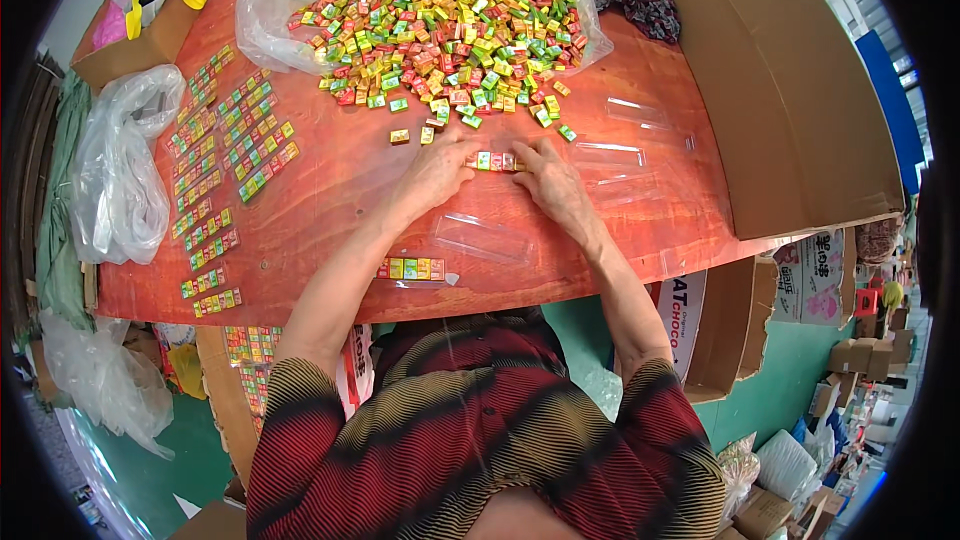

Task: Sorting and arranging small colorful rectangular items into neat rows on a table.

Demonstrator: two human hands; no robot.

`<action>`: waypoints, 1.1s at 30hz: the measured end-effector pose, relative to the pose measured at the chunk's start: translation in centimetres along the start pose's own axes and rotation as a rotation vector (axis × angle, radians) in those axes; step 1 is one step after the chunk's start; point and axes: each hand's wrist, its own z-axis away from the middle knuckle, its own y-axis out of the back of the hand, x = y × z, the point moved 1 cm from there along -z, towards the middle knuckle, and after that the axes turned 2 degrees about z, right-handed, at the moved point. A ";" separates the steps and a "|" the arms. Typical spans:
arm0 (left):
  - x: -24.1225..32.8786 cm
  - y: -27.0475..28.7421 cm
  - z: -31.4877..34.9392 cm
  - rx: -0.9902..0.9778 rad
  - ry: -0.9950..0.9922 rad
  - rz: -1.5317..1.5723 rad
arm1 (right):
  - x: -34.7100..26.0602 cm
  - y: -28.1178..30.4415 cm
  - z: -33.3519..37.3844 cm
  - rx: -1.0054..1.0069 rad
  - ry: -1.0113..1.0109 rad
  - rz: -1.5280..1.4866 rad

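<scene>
A short row of small coloured boxes (492, 161) lies across the red tabletop in front of me. At its left end are the fingers of my left hand (440, 170), closed against the boxes. My right hand (550, 180) pinches the right end the same way. My fingertips hide both ends of the row. Just beyond my hands a few loose boxes (400, 137) lie at the edge of a big heap of boxes (450, 30) in red, yellow and green. Between my forearms sits a clear plastic tray (485, 238); closer to me, another row of boxes (415, 268) lies beside my left forearm.
Several finished-looking rows of boxes (240, 130) are lined up on the left. A clear plastic bag (130, 170) hangs at the left edge. More clear trays (612, 155) lie to the right, before a tall cardboard box (790, 80). An open carton (150, 40) stands far left.
</scene>
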 end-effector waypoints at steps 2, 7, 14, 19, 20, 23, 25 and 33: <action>-0.3 -0.9 -0.3 0.034 -0.103 -0.072 | 0.1 -0.3 -0.1 -0.045 0.026 0.049; -0.6 -1.2 -0.4 0.079 -0.110 -0.036 | 0.0 -0.6 -0.1 -0.013 0.039 0.050; 1.1 -1.2 1.0 0.135 0.028 -0.053 | -1.4 -0.2 1.0 0.013 -0.028 0.029; 4.6 -1.4 8.7 0.069 0.066 -0.049 | -5.6 -0.2 7.5 -0.064 -0.072 -0.018; 4.4 -1.9 9.5 0.110 0.027 -0.010 | -5.8 -0.7 8.4 -0.064 -0.077 -0.026; 4.4 -2.6 10.4 0.179 -0.124 -0.307 | -6.0 -0.9 9.4 0.019 0.031 0.119; 4.2 -3.3 11.0 0.160 -0.126 -0.410 | -6.1 -1.2 10.3 -0.012 0.046 0.170; 5.4 -3.0 11.2 0.067 -0.049 -0.511 | -6.5 -1.3 12.0 -0.198 0.018 0.243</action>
